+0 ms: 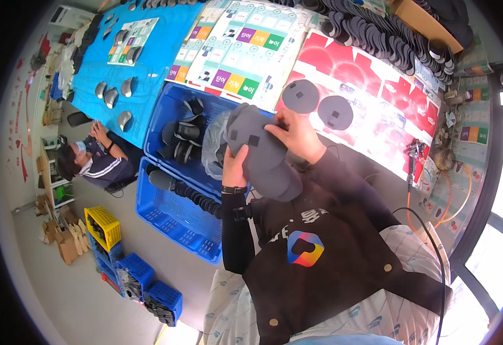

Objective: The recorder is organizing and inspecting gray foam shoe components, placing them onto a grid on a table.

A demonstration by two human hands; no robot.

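Centrally in the frame, a grey padded piece [263,152] is being held up against the chest: it is being gripped from below by the left hand [234,167] and pressed from above by the right hand [294,135]. Two grey discs [317,103] are lying just above, blue crates [182,190] to the left.

Both hands are gripping a grey padded piece [263,152] w/ small dark square patches, held up close to the chest. Left hand [234,167] is clutching its lower left edge; right hand [294,133] is pressing on its top right. Two dark round discs [317,104] are lying just beyond on the red-printed sheet [372,86]. Blue crates [176,201] w/ dark parts are sitting to the left. Another person [93,161] is sitting by the blue-covered table [159,52], far left.
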